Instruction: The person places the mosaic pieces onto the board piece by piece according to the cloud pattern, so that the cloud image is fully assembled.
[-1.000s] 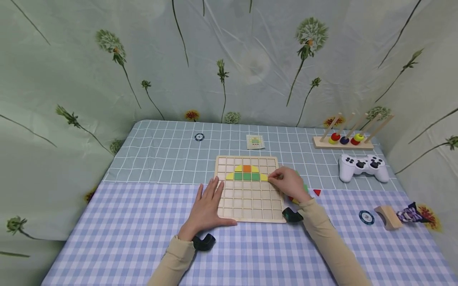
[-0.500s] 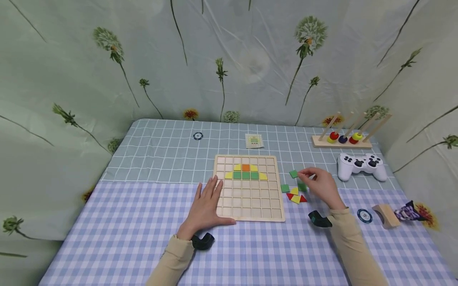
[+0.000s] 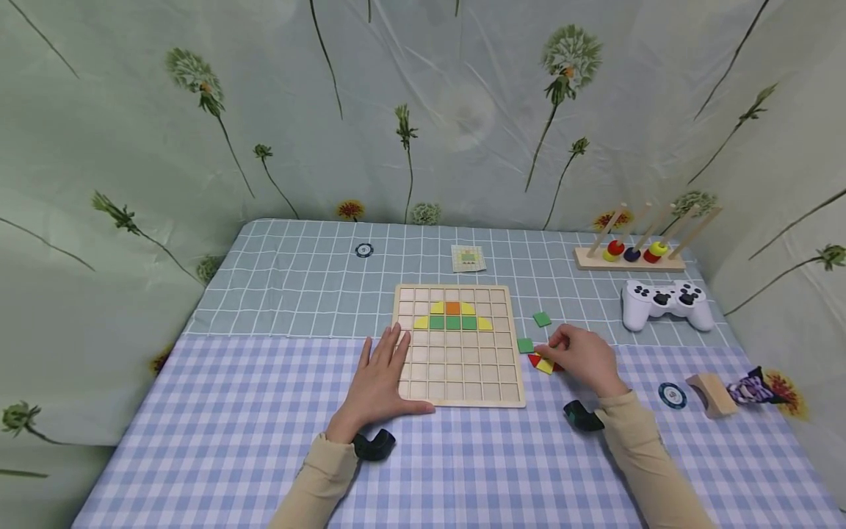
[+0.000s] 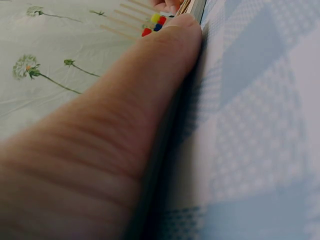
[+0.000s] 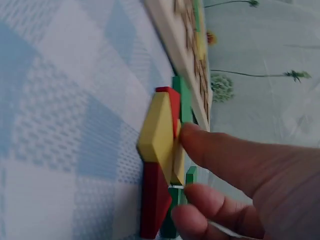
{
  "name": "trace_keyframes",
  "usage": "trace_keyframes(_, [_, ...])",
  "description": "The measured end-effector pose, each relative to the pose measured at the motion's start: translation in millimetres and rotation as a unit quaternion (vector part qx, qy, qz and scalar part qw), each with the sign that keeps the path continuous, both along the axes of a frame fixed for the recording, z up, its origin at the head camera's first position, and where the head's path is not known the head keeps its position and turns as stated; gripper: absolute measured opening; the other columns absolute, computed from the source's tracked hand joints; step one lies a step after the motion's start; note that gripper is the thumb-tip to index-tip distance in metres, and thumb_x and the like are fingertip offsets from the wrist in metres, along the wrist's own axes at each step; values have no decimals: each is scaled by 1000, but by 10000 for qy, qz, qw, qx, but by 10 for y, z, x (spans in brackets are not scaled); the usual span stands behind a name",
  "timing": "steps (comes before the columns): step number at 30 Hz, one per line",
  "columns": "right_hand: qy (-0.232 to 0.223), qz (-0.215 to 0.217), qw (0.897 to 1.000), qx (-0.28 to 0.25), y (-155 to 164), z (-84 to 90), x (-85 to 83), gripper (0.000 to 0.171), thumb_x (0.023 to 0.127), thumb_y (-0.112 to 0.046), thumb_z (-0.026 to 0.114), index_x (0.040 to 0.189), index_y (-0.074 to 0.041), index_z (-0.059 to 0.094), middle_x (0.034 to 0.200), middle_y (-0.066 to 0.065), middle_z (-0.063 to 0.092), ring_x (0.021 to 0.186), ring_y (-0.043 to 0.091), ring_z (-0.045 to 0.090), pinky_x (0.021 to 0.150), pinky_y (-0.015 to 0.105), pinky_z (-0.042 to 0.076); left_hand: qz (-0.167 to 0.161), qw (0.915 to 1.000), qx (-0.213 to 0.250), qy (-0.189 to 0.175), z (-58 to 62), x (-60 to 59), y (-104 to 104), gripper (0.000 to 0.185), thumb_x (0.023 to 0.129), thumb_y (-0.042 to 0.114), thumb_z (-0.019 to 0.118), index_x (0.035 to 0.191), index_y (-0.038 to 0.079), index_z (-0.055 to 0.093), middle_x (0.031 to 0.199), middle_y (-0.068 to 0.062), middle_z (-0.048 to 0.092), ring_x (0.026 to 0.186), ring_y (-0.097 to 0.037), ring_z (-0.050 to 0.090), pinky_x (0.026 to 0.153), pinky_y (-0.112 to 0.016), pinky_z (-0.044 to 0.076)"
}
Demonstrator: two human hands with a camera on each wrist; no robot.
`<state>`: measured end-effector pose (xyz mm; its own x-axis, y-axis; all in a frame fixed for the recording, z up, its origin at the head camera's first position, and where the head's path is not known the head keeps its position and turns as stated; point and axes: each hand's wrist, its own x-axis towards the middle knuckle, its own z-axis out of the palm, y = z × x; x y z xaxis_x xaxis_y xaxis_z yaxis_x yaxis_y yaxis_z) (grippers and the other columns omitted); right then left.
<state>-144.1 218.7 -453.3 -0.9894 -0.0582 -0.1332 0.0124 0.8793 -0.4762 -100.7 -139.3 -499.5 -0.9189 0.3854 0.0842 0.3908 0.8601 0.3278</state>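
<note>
A wooden grid board (image 3: 456, 367) lies mid-table with yellow, orange and green tiles (image 3: 452, 317) set in its upper rows. My left hand (image 3: 385, 358) rests flat, fingers straight, on the cloth and the board's left edge; the left wrist view shows only its thumb (image 4: 150, 100) beside the board's edge. My right hand (image 3: 573, 353) is at a small pile of loose tiles (image 3: 543, 363) right of the board. In the right wrist view its thumb (image 5: 200, 145) and a curled finger pinch a yellow tile (image 5: 177, 162) next to red tiles (image 5: 152, 200) and green ones.
Two loose green tiles (image 3: 542, 319) (image 3: 525, 345) lie near the pile. A white game controller (image 3: 667, 305), a ring stacker (image 3: 631, 253), a pattern card (image 3: 468, 258), two round chips (image 3: 364, 250) (image 3: 671, 395) and a wooden block (image 3: 710, 393) sit around the table.
My right hand left the board's right side, moved right to the loose tiles, then came down onto the red and yellow pile. The left hand has stayed still.
</note>
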Motion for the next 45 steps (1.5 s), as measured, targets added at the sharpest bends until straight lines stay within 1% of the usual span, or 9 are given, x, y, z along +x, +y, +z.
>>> trace_keyframes(3, [173,-60,9995,254,-46,7,9,33,82,-36,73,79,-6,61,58,0,50,52,16,45,48,28,33,-11,10000,-3,26,3,3,0,128,61,83,59,152,6,14,158,-12,7,143,-25,1,112,-47,-4])
trace_keyframes(6, [191,-54,9993,313,-95,29,13,31,82,-35,73,78,-6,62,58,-1,51,52,15,47,47,28,34,-8,10000,-26,64,3,7,-3,128,61,83,59,152,5,15,157,-13,7,143,-26,2,112,-48,-2])
trace_keyframes(11, [-41,-104,9995,299,-133,94,34,29,81,-33,74,78,-7,62,60,-1,53,54,16,48,48,28,34,-48,9998,32,186,-1,7,-2,127,62,83,60,151,3,18,157,-15,10,143,-28,5,112,-50,0])
trace_keyframes(16, [-287,-233,9982,479,-123,127,53,34,79,-36,76,81,-4,63,62,1,54,57,18,48,49,28,34,-65,9998,55,202,2,7,-1,127,61,82,61,151,3,18,157,-15,11,143,-28,6,112,-51,0])
trace_keyframes(21, [-178,-215,9979,592,-135,120,42,35,81,-35,73,87,-1,65,63,1,55,57,18,50,50,29,36,-21,10000,-10,88,13,7,-8,128,61,82,60,152,4,16,157,-14,8,143,-26,3,112,-49,-1])
trace_keyframes(26, [75,-150,9984,548,-165,112,28,31,81,-32,72,87,-1,68,66,1,59,59,18,53,49,31,38,-13,10000,5,89,15,8,-10,128,61,83,60,152,4,17,157,-14,8,143,-27,3,112,-49,-1])
trace_keyframes(35, [-38,-158,9991,381,-184,136,20,24,78,-24,73,91,-4,69,72,0,58,62,17,51,51,29,37,-29,9997,7,230,8,10,-16,127,61,84,59,151,3,20,156,-15,12,143,-29,7,112,-51,2])
trace_keyframes(41, [-84,-117,9993,352,-176,137,17,24,78,-19,73,95,-3,69,78,2,60,65,18,52,54,31,38,-46,9999,-15,132,16,6,-11,127,62,81,61,151,4,17,157,-14,9,143,-27,5,112,-50,0])
trace_keyframes(45, [-28,-162,9990,408,-168,137,38,24,78,-22,74,92,-2,69,76,3,61,66,18,52,54,31,38,-42,9999,-17,106,10,4,-11,127,62,81,61,152,4,16,157,-14,8,143,-26,4,112,-49,-1])
